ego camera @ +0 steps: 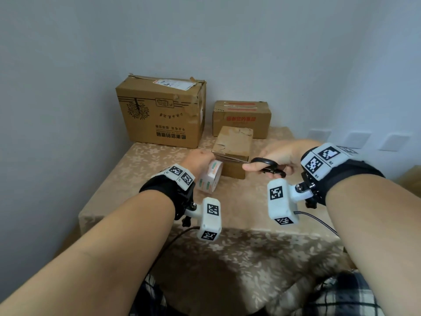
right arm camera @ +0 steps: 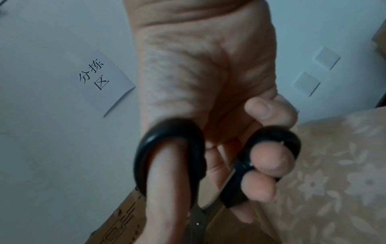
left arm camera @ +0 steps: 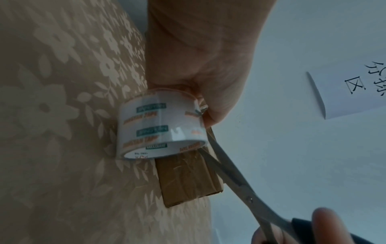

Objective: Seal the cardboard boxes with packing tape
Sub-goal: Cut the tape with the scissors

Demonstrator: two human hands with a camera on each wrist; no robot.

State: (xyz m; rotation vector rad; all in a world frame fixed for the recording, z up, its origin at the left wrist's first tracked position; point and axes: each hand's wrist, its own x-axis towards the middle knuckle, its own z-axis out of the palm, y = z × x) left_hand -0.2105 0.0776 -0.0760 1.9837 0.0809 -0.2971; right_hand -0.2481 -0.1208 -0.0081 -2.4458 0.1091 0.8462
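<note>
A small cardboard box [ego camera: 234,142] stands in the middle of the table, its front face covered with clear tape [left arm camera: 183,175]. My left hand [ego camera: 200,160] grips a white roll of packing tape [ego camera: 209,179] just left of the box's front top edge. My right hand [ego camera: 280,156] holds black-handled scissors [ego camera: 268,166], thumb and fingers through the loops [right arm camera: 171,156]. The steel blades [left arm camera: 231,175] run along the box's front top edge toward the roll [left arm camera: 160,123]. Whether the blades are closed is hard to tell.
A large printed cardboard box [ego camera: 161,112] stands at the back left against the wall, and a medium box [ego camera: 242,118] with red print sits behind the small one. The table has a beige floral cloth [ego camera: 227,247]. A paper sign [right arm camera: 100,79] hangs on the wall.
</note>
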